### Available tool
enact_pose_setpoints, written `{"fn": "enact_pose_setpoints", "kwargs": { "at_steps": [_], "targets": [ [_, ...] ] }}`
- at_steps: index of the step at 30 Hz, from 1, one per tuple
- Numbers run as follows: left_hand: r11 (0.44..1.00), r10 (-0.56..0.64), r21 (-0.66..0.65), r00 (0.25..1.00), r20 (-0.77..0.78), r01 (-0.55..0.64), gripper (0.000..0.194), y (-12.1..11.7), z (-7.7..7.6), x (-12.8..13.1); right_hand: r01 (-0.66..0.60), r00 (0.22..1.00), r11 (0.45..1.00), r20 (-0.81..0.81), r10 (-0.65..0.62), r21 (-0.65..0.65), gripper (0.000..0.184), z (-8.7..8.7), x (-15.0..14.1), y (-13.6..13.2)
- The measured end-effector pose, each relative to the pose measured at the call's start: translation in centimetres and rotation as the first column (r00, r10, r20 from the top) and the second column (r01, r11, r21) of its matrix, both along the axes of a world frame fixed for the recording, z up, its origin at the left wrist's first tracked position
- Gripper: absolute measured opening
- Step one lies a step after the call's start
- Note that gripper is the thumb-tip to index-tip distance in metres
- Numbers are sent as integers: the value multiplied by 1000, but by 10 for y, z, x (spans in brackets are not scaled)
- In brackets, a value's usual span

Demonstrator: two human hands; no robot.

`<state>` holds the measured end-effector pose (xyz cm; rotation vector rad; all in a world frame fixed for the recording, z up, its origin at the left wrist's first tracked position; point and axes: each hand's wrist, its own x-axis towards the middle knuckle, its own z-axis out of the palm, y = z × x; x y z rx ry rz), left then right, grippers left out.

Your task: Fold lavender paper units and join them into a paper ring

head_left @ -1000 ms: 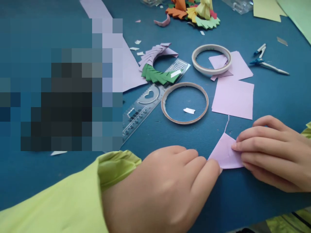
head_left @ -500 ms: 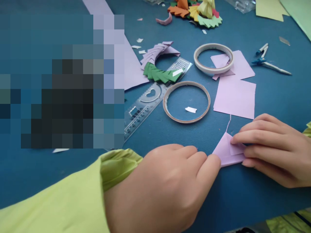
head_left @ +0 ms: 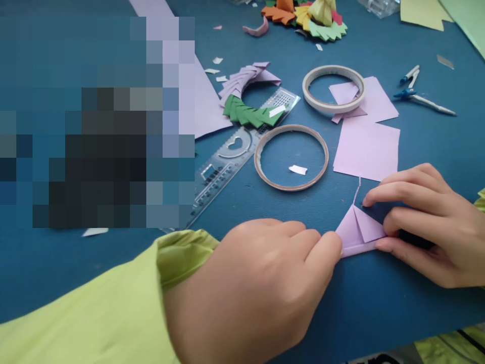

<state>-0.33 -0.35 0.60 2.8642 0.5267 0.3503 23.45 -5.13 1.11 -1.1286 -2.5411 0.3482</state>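
A small folded piece of lilac paper (head_left: 354, 230) lies on the blue table, its peak pointing away from me and a flap folded over its right half. My left hand (head_left: 265, 278) is closed, pinching the paper's left corner between thumb and fingers. At the right corner, my right hand (head_left: 432, 227) grips the paper between thumb and a finger, while its index finger is lifted off. Just beyond the peak lies a thin twisted strip (head_left: 356, 190). Behind that is a square lilac sheet (head_left: 367, 149), partly overlapping more lilac pieces.
Two tape rolls (head_left: 291, 187) (head_left: 333, 106) lie beyond my hands. A clear ruler (head_left: 223, 162) rests under a green and lilac folded-paper ring (head_left: 250, 114). A blue and white compass (head_left: 424, 101) is at right. Colourful folded-paper pieces (head_left: 328, 30) sit at the back. Pixelation covers the left.
My right index finger has lifted from the paper, and the flap on its right half now shows more fully. The left hand keeps its pinch on the left corner.
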Motion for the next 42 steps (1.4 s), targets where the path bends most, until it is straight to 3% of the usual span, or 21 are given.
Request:
{"fn": "enact_pose_setpoints", "kwargs": {
  "at_steps": [6,14,19,22,29,35,42],
  "targets": [
    [999,13,36,1000,-24,-12,29,-1,-4,-1,16,999,1000,36,-17,19,12,1,-1,-1],
    [999,30,20,998,-61,-29,28,0,4,1,24,998,999,61,-26,33,7,0,0,1],
    [999,0,50,1000,-11,0,29,1,0,1,-47,995,992,96,36,114,18,1,1,-2],
    [997,16,74,997,70,-21,30,1,-1,0,-73,995,980,84,59,186,15,0,0,-4],
    [985,-145,96,989,9,143,35,-7,4,-5,-81,996,984,41,76,159,12,3,-4,-4],
    [975,-175,128,983,-50,181,30,-15,4,-7,-103,994,982,58,95,156,11,2,-4,-3],
    [975,-158,165,987,34,150,36,-19,-4,-5,-127,991,976,56,119,174,9,0,-2,1]
  ]
}}
